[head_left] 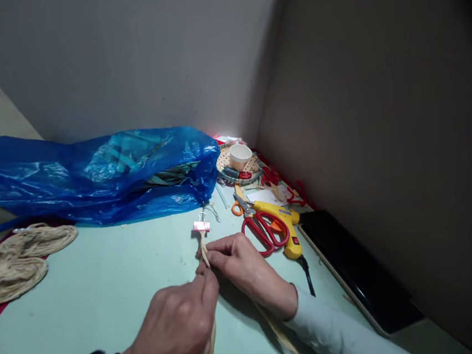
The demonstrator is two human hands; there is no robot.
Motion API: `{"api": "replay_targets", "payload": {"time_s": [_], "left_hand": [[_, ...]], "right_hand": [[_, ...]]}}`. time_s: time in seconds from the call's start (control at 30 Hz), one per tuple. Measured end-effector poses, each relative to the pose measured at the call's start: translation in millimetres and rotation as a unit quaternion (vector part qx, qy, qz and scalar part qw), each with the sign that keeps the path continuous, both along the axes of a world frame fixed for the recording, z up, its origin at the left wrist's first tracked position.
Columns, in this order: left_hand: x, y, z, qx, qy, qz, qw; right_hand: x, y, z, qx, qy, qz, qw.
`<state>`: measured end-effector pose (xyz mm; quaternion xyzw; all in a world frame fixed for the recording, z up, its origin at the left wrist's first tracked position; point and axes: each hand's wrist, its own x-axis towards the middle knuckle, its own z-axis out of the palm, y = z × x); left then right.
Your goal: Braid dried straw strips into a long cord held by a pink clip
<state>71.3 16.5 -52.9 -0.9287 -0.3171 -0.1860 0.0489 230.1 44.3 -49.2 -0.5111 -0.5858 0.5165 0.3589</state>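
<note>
A pink binder clip (pixel 201 226) grips the top end of a short braid of pale, dried plant strands (pixel 203 243) on the light green table. My left hand (pixel 178 316) is closed, its thumb and fingers pinching the strands just below the braided part. From the right, my right hand (pixel 242 265) pinches the braid slightly higher up, close under the clip. Loose strand ends (pixel 211 352) hang down below my left hand. Another pale strand (pixel 280 331) trails under my right wrist toward the front edge of the view. The fingertips partly hide where the strands cross.
A blue plastic bag (pixel 94 179) of leaf strips lies along the back wall. Coiled braids (pixel 15 270) are at left. Red-handled scissors (pixel 266 232), a yellow glue gun (pixel 284 225), a woven tray (pixel 223 161) with a white cup (pixel 240 155), and a black phone-like device (pixel 353 266) stand right.
</note>
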Motion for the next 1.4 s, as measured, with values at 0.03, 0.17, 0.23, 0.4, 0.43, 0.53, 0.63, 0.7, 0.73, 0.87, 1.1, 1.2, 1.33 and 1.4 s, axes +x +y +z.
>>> {"api": "replay_targets", "payload": {"time_s": [0.03, 0.17, 0.23, 0.4, 0.43, 0.53, 0.63, 0.7, 0.73, 0.87, 1.1, 1.2, 1.33, 1.4], "left_hand": [[1.6, -2.7, -2.7, 0.023, 0.008, -0.010, 1.000], [1.8, -1.1, 2.0, -0.016, -0.015, -0.021, 1.000], [-2.4, 9.4, 12.3, -0.116, -0.056, 0.014, 0.992], [-14.4, 48.3, 27.1, -0.333, -0.179, 0.189, 0.906], [-15.1, 53.6, 25.1, -0.402, -0.211, 0.175, 0.873], [-13.3, 60.4, 14.9, -0.593, -0.313, 0.076, 0.738], [-9.8, 59.8, 10.3, -0.686, -0.343, 0.029, 0.641], [-8.4, 58.8, 12.1, -0.699, -0.332, 0.040, 0.632], [-7.9, 58.2, 13.6, -0.697, -0.329, 0.054, 0.635], [-6.5, 54.8, 16.4, -0.671, -0.336, 0.121, 0.650], [-4.0, 52.1, 15.3, -0.681, -0.365, 0.155, 0.616], [-4.9, 53.6, 13.3, -0.668, -0.365, 0.147, 0.631], [-6.7, 54.6, 10.0, -0.638, -0.344, 0.157, 0.671], [-6.5, 54.3, 9.8, -0.631, -0.337, 0.162, 0.680]], "right_hand": [[-1.1, -0.8, 1.6, -0.011, 0.008, 0.004, 1.000], [-4.1, -2.5, 2.1, -0.045, 0.051, -0.011, 0.998], [-3.3, -2.7, 0.7, -0.056, 0.072, -0.023, 0.996], [-1.8, -4.6, 4.2, -0.083, 0.116, -0.030, 0.989], [-2.7, -5.2, 5.5, -0.096, 0.137, -0.030, 0.986], [-6.3, -6.7, 7.5, -0.137, 0.205, -0.021, 0.969], [-6.6, -6.2, 6.6, -0.121, 0.192, -0.006, 0.974], [-4.2, -5.0, 6.5, -0.082, 0.131, 0.009, 0.988], [-2.7, -4.5, 7.0, -0.058, 0.090, 0.016, 0.994], [2.2, -5.5, 11.9, 0.012, -0.057, 0.033, 0.998], [4.8, -14.6, 17.8, 0.037, -0.169, 0.000, 0.985], [6.6, -11.8, 18.5, 0.044, -0.205, 0.019, 0.978], [10.9, -7.3, 23.7, 0.051, -0.239, 0.049, 0.968], [11.8, -8.8, 28.6, 0.070, -0.275, 0.038, 0.958]]}}
